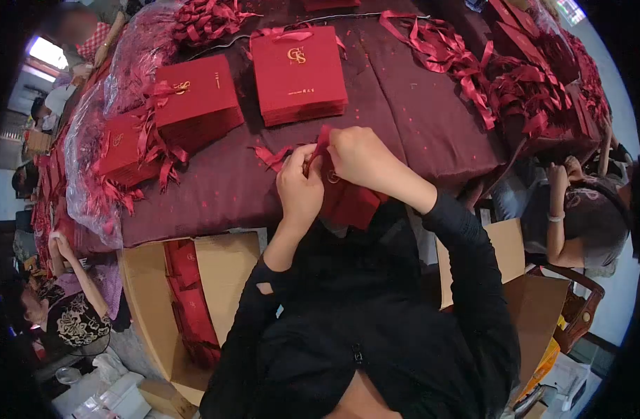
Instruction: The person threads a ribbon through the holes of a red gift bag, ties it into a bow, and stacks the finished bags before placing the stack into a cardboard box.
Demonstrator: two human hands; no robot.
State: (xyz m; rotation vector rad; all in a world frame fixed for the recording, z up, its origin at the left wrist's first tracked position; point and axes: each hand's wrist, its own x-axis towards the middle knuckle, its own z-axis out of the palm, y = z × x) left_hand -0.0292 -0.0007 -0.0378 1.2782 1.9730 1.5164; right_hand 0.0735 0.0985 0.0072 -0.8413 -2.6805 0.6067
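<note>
A red paper gift bag (351, 202) with a gold mark is at the table's near edge, tilted against my body. My left hand (300, 187) is closed on the bag's upper left edge, thumb and fingers pinching near a red ribbon (270, 158) that trails off to the left. On the other side, my right hand (362, 157) is closed at the bag's top, where a strip of red stands up between the hands. My fingers hide whether that strip is ribbon or paper. Just beyond them lies a neat stack of red gift bags (300, 73) with gold lettering.
More bag stacks (198, 98) with ribbons lie to the left beside clear plastic wrap (89, 167). Loose ribbons (446, 52) and bags (536, 84) fill the right. Cardboard boxes (226, 279) (484, 258) flank me. Co-workers (589, 209) (75, 307) sit at both sides.
</note>
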